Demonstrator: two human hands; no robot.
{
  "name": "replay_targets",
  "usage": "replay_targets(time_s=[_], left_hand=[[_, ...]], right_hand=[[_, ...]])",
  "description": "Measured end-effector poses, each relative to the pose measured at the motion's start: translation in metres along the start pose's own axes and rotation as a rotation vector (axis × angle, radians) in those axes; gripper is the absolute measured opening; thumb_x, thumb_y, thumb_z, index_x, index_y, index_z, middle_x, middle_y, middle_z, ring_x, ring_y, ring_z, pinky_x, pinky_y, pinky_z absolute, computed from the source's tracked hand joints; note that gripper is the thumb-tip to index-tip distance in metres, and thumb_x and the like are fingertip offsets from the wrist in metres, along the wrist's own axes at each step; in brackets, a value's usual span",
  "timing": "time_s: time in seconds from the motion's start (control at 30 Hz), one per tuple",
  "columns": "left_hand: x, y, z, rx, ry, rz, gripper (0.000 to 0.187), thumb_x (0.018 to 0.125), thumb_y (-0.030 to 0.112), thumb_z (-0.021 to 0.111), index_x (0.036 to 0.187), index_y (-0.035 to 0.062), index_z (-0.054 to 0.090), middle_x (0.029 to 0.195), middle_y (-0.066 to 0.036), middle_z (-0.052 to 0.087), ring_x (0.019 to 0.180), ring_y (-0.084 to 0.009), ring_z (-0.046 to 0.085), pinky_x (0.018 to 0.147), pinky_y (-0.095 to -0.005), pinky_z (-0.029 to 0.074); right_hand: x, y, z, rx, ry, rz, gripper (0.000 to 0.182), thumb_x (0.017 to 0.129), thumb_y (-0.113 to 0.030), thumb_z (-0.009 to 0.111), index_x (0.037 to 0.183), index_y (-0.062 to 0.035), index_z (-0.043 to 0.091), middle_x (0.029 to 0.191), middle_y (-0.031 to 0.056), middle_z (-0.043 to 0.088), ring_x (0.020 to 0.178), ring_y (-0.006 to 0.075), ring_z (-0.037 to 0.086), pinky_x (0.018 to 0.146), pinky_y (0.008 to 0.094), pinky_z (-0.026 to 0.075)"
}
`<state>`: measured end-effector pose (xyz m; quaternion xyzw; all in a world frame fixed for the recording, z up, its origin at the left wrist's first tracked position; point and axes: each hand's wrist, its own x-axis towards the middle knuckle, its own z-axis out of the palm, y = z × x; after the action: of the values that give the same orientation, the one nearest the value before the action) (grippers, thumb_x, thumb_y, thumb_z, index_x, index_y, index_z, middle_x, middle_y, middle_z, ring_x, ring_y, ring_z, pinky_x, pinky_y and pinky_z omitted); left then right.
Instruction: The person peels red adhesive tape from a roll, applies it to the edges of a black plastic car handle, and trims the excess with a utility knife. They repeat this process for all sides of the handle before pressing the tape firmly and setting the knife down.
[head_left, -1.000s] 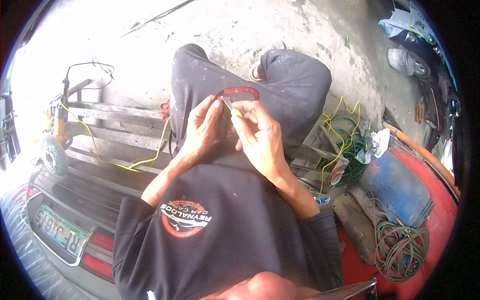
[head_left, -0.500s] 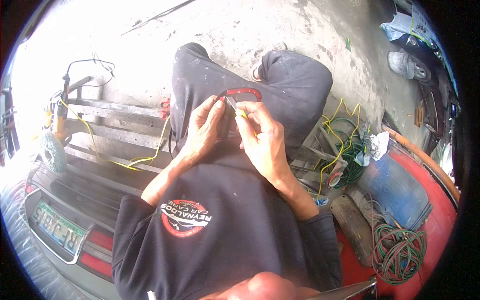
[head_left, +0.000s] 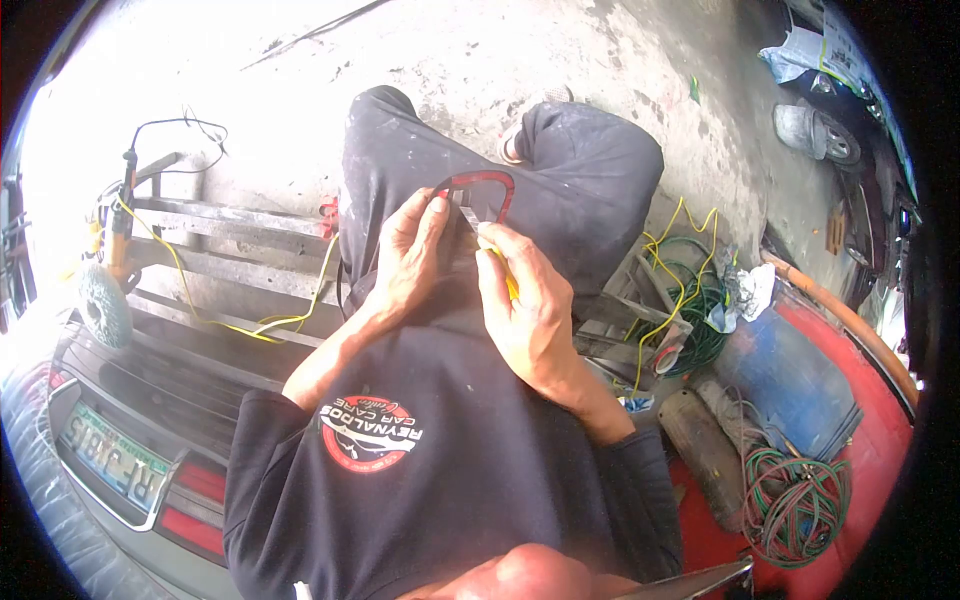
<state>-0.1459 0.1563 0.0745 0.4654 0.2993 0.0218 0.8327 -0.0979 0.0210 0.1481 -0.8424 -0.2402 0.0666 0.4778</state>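
Shirt (head_left: 540, 450): black, spread below my hands, its round logo (head_left: 367, 434) at 7 o'clock.
Right hand (head_left: 535, 312): just off centre toward 3 o'clock, thumb and fingers pinching the yellow knife.
Knife (head_left: 487, 243): near 12 o'clock, blade pointing up and left, inside the strip's curve; I cannot tell whether it touches the strip.
Left hand (head_left: 405, 255): at 10 o'clock, thumb and forefinger pinched together on one end of the strip.
Strip (head_left: 480, 176): at 12 o'clock, red and black, arching over my lap from my left fingertips toward my right.
Trousers (head_left: 590, 165): dark and pale-spotted, knees bent at 11 and 1 o'clock.
Slats (head_left: 235, 218): at 10 o'clock, running leftward.
Car (head_left: 160, 545): at 8 o'clock, its plate (head_left: 113, 452) facing up.
Polisher (head_left: 118, 255): at 9 o'clock, woolly pad (head_left: 103, 305) hanging down.
Hoses: green (head_left: 705, 345) just past 3; a red-and-green coil (head_left: 797, 510) at 4.
Floor (head_left: 620, 80): stained concrete beyond my knees.
Wheel (head_left: 843, 148): far off at 2.
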Motion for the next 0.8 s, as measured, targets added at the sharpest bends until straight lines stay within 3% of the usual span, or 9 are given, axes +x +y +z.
replay_targets(time_s=[0.13,0.27,0.43,0.47,0.63,0.8], left_hand=[[-0.002,-0.002,-0.005,0.027,-0.021,-0.018,0.015,0.107,0.016,0.055,0.112,0.0048,0.065,0.094,0.007,0.062,0.086,-0.0005,0.052,0.073,-0.0185,0.045],[-0.005,0.003,-0.002,0.024,-0.030,-0.023,0.015,0.107,0.017,0.056,0.111,0.0055,0.066,0.094,0.007,0.062,0.085,-0.0002,0.052,0.073,-0.0184,0.045],[-0.005,0.004,-0.001,0.060,-0.022,-0.029,0.015,0.107,0.018,0.056,0.109,0.0062,0.066,0.090,0.008,0.061,0.081,0.0005,0.050,0.069,-0.0176,0.043],[-0.005,0.004,-0.001,0.061,-0.019,-0.029,0.015,0.107,0.018,0.057,0.109,0.0063,0.066,0.090,0.008,0.061,0.080,0.0006,0.050,0.068,-0.0174,0.042],[-0.005,0.004,-0.002,0.090,-0.016,-0.043,0.015,0.106,0.018,0.057,0.108,0.0064,0.066,0.089,0.008,0.061,0.080,0.0008,0.049,0.067,-0.0173,0.041],[-0.004,0.003,-0.002,0.068,-0.014,-0.027,0.014,0.106,0.017,0.057,0.108,0.0064,0.066,0.091,0.007,0.063,0.082,0.0000,0.051,0.070,-0.0184,0.043]], right_hand=[[0.005,0.005,0.000,0.195,-0.136,0.277,0.022,0.093,0.001,0.063,0.115,0.0001,0.060,0.100,0.0204,0.069,0.091,0.0377,0.071,0.077,0.0405,0.056],[0.007,0.008,0.003,0.231,-0.157,0.304,0.021,0.094,0.001,0.062,0.115,0.0000,0.059,0.099,0.0210,0.069,0.091,0.0382,0.071,0.077,0.0403,0.055],[0.005,0.015,0.006,0.237,-0.133,0.297,0.021,0.099,-0.006,0.061,0.119,-0.0004,0.060,0.096,0.0100,0.071,0.059,0.0104,0.062,0.050,0.0268,0.051],[0.005,0.015,0.006,0.231,-0.133,0.297,0.021,0.099,-0.006,0.061,0.119,-0.0002,0.060,0.096,0.0102,0.071,0.059,0.0106,0.063,0.050,0.0269,0.051],[0.008,0.010,0.004,0.248,-0.135,0.309,0.020,0.095,0.001,0.061,0.114,-0.0002,0.059,0.098,0.0211,0.069,0.092,0.0383,0.071,0.077,0.0400,0.055],[0.008,0.011,0.005,0.249,-0.137,0.308,0.020,0.095,0.001,0.061,0.114,-0.0002,0.059,0.099,0.0210,0.069,0.092,0.0381,0.071,0.077,0.0397,0.055]])
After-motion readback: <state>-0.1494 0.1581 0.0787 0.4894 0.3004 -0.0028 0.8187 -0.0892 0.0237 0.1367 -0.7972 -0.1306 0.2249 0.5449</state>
